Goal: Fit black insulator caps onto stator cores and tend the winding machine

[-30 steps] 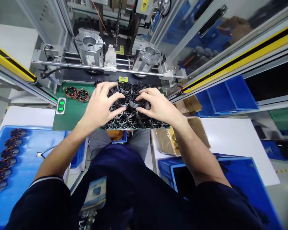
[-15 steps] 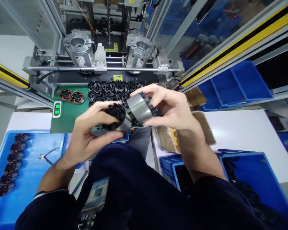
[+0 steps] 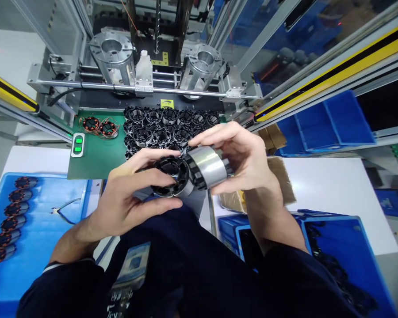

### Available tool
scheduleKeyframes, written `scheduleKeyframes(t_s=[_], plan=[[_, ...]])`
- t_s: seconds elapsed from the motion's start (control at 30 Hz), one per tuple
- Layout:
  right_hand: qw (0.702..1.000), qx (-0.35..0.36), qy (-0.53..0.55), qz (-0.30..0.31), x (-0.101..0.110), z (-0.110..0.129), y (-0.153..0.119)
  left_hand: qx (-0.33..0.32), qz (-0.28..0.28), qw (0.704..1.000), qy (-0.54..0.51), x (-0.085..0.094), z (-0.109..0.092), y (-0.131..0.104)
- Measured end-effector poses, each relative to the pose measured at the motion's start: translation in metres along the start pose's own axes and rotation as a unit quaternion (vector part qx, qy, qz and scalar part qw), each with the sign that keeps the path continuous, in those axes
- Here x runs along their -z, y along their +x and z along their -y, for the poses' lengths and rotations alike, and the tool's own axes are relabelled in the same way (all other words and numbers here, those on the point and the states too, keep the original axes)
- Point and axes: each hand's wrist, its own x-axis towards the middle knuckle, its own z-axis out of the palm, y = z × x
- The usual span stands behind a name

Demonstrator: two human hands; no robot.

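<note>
My left hand [image 3: 129,190] is closed round a ring-shaped core [image 3: 172,176] with black toothed plastic inside a metal band; its open face points up. My right hand [image 3: 243,159] grips a second metal core [image 3: 208,167], tilted on its side with black teeth at both ends. The two cores are side by side, very close or touching, in front of my body. Behind them, rows of similar black-and-metal cores [image 3: 161,134] stand on the green mat [image 3: 96,161]. Two cores wound with copper wire [image 3: 109,128] lie at the mat's left.
A machine with two metal cylinders [image 3: 112,51] stands behind the mat. At left, a blue tray [image 3: 46,238] holds several wound cores and pliers [image 3: 61,212]. Blue bins [image 3: 361,251] with black parts and a cardboard box [image 3: 281,181] are at right. A switch box [image 3: 78,145] sits on the mat.
The right core has turned so its toothed end faces the left core. Both hands and cores appear slightly lower and further right; the view has shifted too.
</note>
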Motion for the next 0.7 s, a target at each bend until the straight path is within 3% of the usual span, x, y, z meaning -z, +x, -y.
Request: scheduleKeyframes(t_s=[0.17,0.27,0.43,0.53,0.63,0.7], plan=[[0.992,-0.096,0.070,-0.036,-0.015,0.008,0.014,0.100,-0.028,0.980,-0.167,-0.002,0.023,-0.003],[0.983,-0.159,0.087,-0.012,-0.017,0.019,0.027,0.143,-0.073,0.956,-0.246,-0.003,0.035,-0.006],[0.972,-0.215,0.089,0.034,-0.015,0.025,0.042,0.196,-0.118,0.930,-0.287,-0.002,0.043,-0.009],[0.973,-0.212,0.077,0.051,-0.012,0.021,0.048,0.201,-0.123,0.925,-0.298,0.000,0.046,-0.008],[0.982,-0.181,0.001,0.051,0.012,0.015,0.068,0.217,-0.150,0.914,-0.309,0.003,0.050,-0.005],[0.983,-0.140,-0.117,0.024,0.046,0.007,0.095,0.245,-0.183,0.894,-0.327,0.005,0.052,-0.001]])
